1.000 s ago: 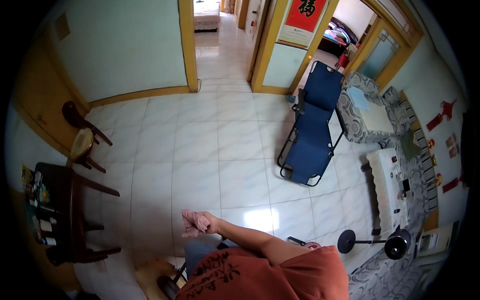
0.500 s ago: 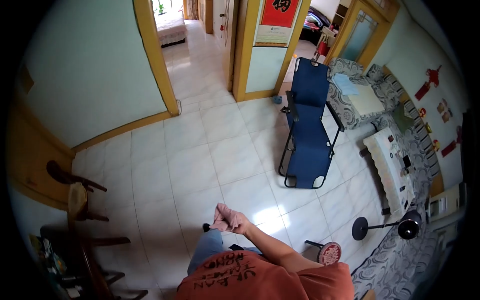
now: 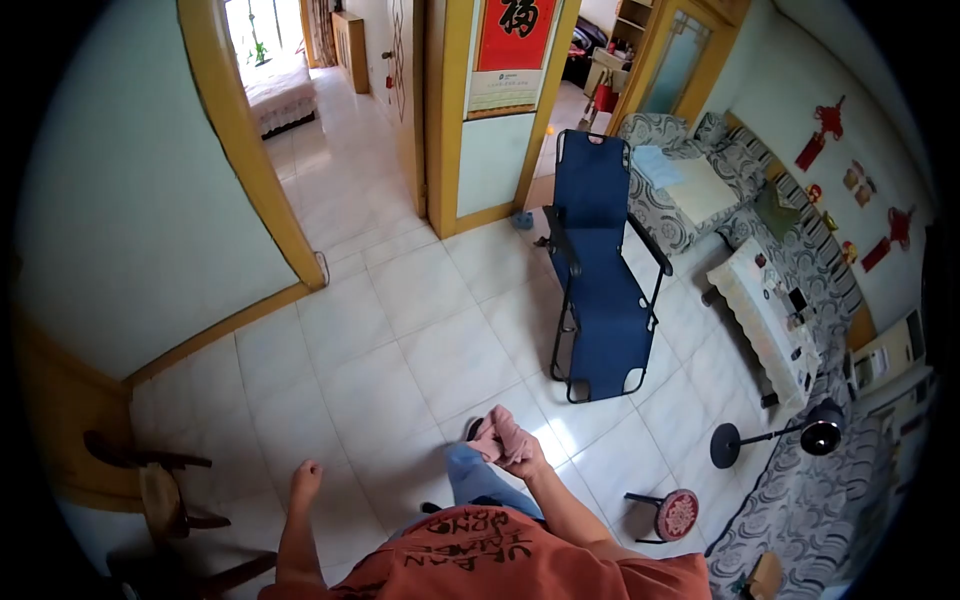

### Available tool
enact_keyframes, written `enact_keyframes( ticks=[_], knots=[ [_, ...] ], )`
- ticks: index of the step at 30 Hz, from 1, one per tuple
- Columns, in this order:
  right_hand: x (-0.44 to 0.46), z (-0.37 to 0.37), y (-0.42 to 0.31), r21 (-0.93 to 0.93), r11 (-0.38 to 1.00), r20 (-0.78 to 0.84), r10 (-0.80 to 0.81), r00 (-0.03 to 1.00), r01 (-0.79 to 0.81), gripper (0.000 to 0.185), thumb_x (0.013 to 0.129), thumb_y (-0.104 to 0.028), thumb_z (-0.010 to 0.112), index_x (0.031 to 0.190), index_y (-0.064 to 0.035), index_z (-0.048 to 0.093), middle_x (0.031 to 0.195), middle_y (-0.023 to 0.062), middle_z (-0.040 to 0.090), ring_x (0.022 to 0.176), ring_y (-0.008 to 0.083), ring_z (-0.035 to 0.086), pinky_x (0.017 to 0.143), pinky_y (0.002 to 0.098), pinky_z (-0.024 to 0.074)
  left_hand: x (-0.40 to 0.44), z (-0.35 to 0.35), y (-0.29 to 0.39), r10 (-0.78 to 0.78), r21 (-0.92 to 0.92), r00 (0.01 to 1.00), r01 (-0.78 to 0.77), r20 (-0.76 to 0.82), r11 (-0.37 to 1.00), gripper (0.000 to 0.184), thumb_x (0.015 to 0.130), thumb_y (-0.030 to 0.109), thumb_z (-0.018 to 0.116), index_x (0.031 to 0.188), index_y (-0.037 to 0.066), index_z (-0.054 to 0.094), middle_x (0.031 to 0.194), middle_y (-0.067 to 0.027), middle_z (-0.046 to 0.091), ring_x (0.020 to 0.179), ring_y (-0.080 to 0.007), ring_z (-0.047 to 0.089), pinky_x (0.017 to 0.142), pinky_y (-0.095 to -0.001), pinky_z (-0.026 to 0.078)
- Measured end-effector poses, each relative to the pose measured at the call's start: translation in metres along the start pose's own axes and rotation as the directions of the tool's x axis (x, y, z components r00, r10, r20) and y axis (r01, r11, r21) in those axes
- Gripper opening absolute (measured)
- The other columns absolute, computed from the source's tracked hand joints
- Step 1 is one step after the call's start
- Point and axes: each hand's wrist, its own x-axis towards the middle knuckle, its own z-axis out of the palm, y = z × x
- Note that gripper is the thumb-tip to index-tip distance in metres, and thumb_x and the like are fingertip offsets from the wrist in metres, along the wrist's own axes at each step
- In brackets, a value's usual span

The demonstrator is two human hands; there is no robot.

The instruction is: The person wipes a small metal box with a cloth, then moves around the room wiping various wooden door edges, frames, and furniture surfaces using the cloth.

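A crumpled pink cloth point(image 3: 503, 436) is gripped in my right hand point(image 3: 531, 462), held out in front of my body above my leg. Off to the left, my left hand point(image 3: 307, 476) hangs over the tiled floor with its fingers curled; nothing shows in it, though the inside of the fist is hidden. Beyond the cloth stands a blue folding recliner point(image 3: 606, 290) with black armrests, not touched by either hand.
A red-topped stool point(image 3: 677, 514) and a black round-based stand point(image 3: 725, 445) are at the right. Behind them are a cloth-covered table point(image 3: 745, 305) and patterned sofa point(image 3: 655, 210). A wooden chair point(image 3: 160, 498) stands at the left. A doorway opens ahead.
The view has turned and moved toward the recliner. My right hand with the cloth now appears farther right. My left hand has come into view, as has more of the stool.
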Motion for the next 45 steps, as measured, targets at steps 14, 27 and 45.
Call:
enact_keyframes(
  ticks=[14,27,45],
  knots=[
    [0.212,0.021,-0.183,-0.060,0.995,0.079,0.081,0.994,-0.076,0.039,0.098,-0.021,0.046,0.124,0.0068,0.054,0.114,0.0163,0.064,0.095,0.0288,0.066,0.076,0.0379,0.0586,0.014,0.138,0.086,-0.207,0.141,0.864,0.160,0.459,0.977,0.043,0.089,0.035,0.066,0.118,0.004,0.070,0.108,-0.0162,0.074,0.104,-0.0335,0.068,0.093,-0.0409,0.052],
    [0.373,0.083,-0.227,0.207,0.976,-0.135,0.099,0.986,-0.070,0.044,0.099,-0.025,0.037,0.128,0.0054,0.049,0.122,0.0190,0.061,0.109,0.0337,0.062,0.092,0.0474,0.0547,0.314,0.077,0.124,-0.089,0.239,0.844,-0.047,0.529,0.970,0.033,0.088,0.031,0.061,0.104,0.006,0.076,0.105,-0.0206,0.073,0.105,-0.0384,0.068,0.092,-0.0440,0.053],
    [0.538,0.151,-0.402,0.386,0.892,0.007,-0.260,0.966,0.237,0.033,0.103,-0.020,0.039,0.124,-0.0009,0.056,0.118,0.0111,0.062,0.109,0.0251,0.061,0.100,0.0392,0.0519,0.740,-0.141,0.674,0.588,-0.040,0.767,-0.600,0.256,0.799,0.036,0.093,0.015,0.063,0.127,0.003,0.061,0.123,-0.0173,0.063,0.111,-0.0339,0.063,0.096,-0.0381,0.050]
  ],
)
